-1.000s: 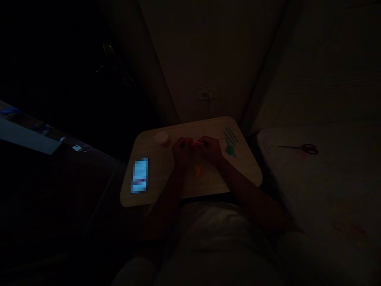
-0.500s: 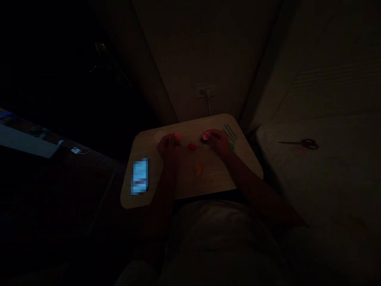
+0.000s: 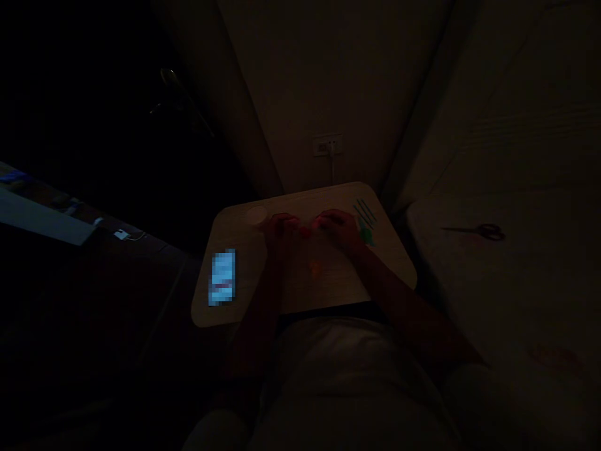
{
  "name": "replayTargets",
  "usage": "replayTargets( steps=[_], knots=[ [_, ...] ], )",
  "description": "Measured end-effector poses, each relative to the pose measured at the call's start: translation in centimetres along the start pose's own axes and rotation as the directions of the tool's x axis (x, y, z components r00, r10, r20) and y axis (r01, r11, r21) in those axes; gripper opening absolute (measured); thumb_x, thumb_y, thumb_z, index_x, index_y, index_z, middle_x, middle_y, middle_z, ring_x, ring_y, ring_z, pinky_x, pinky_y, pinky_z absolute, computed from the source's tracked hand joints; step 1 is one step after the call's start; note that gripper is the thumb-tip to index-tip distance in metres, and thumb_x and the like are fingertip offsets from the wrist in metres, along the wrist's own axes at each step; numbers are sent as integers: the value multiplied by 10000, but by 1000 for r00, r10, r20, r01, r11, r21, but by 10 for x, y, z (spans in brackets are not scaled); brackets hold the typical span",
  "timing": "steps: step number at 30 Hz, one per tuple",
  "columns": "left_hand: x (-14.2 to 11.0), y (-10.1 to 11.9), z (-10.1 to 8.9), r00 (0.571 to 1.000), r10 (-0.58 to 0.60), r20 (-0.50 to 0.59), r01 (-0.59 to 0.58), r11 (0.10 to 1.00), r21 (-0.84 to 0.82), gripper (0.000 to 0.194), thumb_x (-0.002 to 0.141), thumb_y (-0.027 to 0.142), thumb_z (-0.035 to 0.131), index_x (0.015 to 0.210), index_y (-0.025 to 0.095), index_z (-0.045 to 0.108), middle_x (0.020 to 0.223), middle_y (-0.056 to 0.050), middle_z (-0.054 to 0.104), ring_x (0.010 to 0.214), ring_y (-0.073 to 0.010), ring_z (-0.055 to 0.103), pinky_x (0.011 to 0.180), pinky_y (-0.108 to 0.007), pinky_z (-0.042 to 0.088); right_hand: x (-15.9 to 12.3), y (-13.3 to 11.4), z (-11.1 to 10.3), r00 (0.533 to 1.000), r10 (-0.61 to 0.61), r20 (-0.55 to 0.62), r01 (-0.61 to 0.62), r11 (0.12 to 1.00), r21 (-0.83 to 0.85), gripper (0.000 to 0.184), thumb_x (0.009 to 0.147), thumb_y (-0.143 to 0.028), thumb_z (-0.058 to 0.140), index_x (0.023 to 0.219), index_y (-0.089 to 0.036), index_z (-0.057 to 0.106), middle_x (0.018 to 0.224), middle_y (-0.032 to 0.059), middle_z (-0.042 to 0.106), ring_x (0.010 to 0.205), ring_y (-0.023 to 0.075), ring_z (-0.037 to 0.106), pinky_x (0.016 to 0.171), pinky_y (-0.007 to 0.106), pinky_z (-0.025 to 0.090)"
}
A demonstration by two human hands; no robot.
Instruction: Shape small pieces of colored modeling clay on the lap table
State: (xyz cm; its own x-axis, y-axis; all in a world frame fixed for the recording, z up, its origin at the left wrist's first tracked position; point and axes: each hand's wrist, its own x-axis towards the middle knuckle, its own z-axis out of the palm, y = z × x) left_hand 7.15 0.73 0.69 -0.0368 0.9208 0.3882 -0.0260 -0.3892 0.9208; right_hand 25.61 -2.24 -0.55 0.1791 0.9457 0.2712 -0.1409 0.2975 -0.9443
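Observation:
The picture is very dark. Both hands rest on a small light wooden lap table [image 3: 244,307]. My left hand [image 3: 280,230] and my right hand [image 3: 339,227] lie close together with their fingers curled, and a pinkish bit shows at each hand's fingertips. Between the hands a small red piece [image 3: 305,232] lies on the table. Nearer to me lies an orange piece [image 3: 314,268]. Just right of my right hand are green pieces [image 3: 366,237] and thin green sticks [image 3: 364,211].
A lit phone [image 3: 221,277] lies on the table's left side, and a small pale round cup [image 3: 256,216] stands at its far left. Scissors [image 3: 488,232] lie on the bed to the right. Behind the table is a wall socket [image 3: 327,146].
One second ago the hands were joined at the table's middle. They parted, each with a pink piece, and have now come back together around the red piece.

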Motion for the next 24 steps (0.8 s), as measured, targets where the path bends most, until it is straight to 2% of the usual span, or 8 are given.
replayTargets(
  steps=[4,7,15,19,21,24],
  knots=[
    [-4,7,3,998,33,56,-39,993,112,244,853,432,720,934,201,713,950,-73,738,890,-194,700,811,-291,548,2,0,-1,1000,13,-10,-13,999,-36,298,739,-495,793,815,-213,731,856,55,774,851,218,715,860,367,565],
    [-8,13,7,998,0,70,-11,989,149,243,826,406,744,957,203,716,999,-81,729,934,-207,691,824,-291,546,3,3,-1,1000,29,-9,-30,999,-40,331,718,-522,799,821,-215,730,872,61,778,856,222,719,849,369,567],
    [-12,8,11,994,-9,106,-4,993,121,189,827,370,709,912,205,674,864,-45,693,775,-175,652,707,-270,527,3,10,0,1000,6,5,-5,995,-97,335,691,-504,824,797,-196,745,836,59,770,796,209,701,768,334,557],
    [-10,4,6,982,74,177,-100,985,144,205,864,391,653,794,202,691,910,-69,689,893,-205,660,830,-323,539,2,10,0,1000,15,7,-14,993,-120,351,688,-510,823,805,-188,744,823,60,763,775,204,691,729,324,549],
    [-11,5,5,973,134,188,-168,969,178,185,865,367,649,803,205,713,946,-77,687,953,-216,654,886,-345,533,2,9,1,1000,21,4,-20,992,-126,346,681,-502,829,796,-188,742,805,56,758,758,201,685,712,319,545],
    [-12,11,6,971,147,187,-190,952,241,138,823,343,709,842,209,731,974,-76,674,956,-215,644,851,-330,542,2,7,2,1000,13,10,-12,992,-129,323,684,-490,826,777,-193,742,789,52,755,744,199,682,704,320,542]
  ],
)
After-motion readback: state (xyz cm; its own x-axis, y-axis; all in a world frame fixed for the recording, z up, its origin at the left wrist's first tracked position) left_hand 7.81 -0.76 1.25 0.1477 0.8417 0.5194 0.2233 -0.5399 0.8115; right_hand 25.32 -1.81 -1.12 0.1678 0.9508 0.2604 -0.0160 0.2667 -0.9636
